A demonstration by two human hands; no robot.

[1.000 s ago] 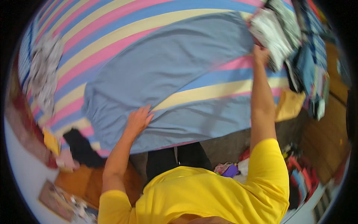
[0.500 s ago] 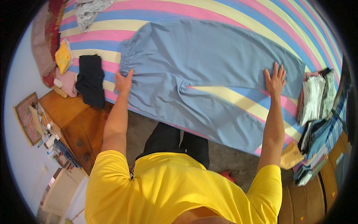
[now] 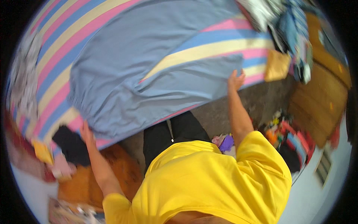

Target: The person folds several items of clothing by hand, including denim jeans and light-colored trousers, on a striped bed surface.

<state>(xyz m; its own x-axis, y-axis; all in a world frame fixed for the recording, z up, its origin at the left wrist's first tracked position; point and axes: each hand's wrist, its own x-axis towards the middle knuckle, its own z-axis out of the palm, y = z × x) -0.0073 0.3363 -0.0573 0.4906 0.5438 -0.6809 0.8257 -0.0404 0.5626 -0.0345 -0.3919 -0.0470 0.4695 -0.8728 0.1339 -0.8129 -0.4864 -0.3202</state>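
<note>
A pair of blue-grey trousers lies spread on a striped bedsheet, its gathered waistband toward the left and its legs toward the right. My left hand is at the near corner of the waistband, its blurred fingers closed at the cloth's edge. At the hem of the near leg, my right hand has its fingers closed on the edge. Creases bunch around the crotch, and the far leg runs out past the top of the view.
The striped sheet covers the bed. Folded black cloth lies beside my left hand, with yellow cloth and pink cloth beyond. Tan cloth and piled clothes lie right. A wooden cabinet stands beyond.
My view has turned toward the right. My right hand has gone from lying flat by the far leg to the near leg's hem. My left hand has slid to the waistband's near corner.
</note>
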